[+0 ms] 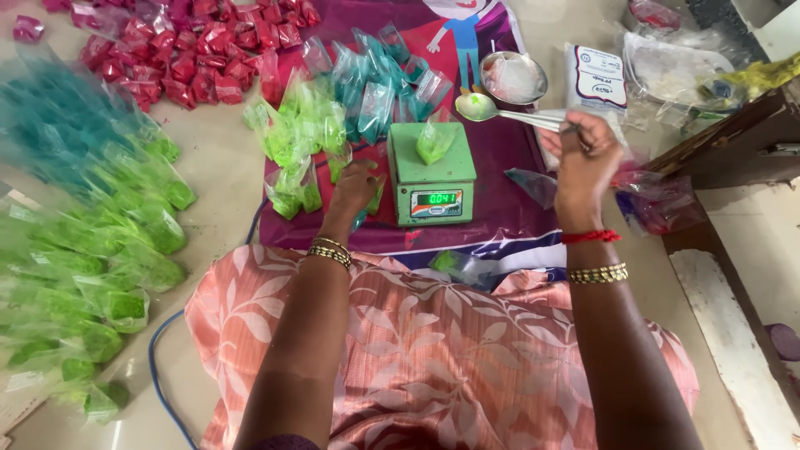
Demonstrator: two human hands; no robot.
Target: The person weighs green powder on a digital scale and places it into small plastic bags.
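A small green digital scale (432,177) stands on a purple printed mat (500,150), with a clear packet of green powder (435,138) resting on its platform. My right hand (583,162) is to the right of the scale and grips the handle of a steel spoon (479,107), whose green-dusted bowl hovers just above the scale's far right corner. My left hand (354,190) rests on the mat just left of the scale, fingers down on a small green packet (375,198). Both wrists wear gold bangles.
Piles of green packets (125,250), teal packets (375,83) and red packets (200,50) cover the floor and mat to the left and behind. A steel bowl (512,79) and plastic bags (667,67) lie at the back right. A wooden ledge (733,150) runs along the right.
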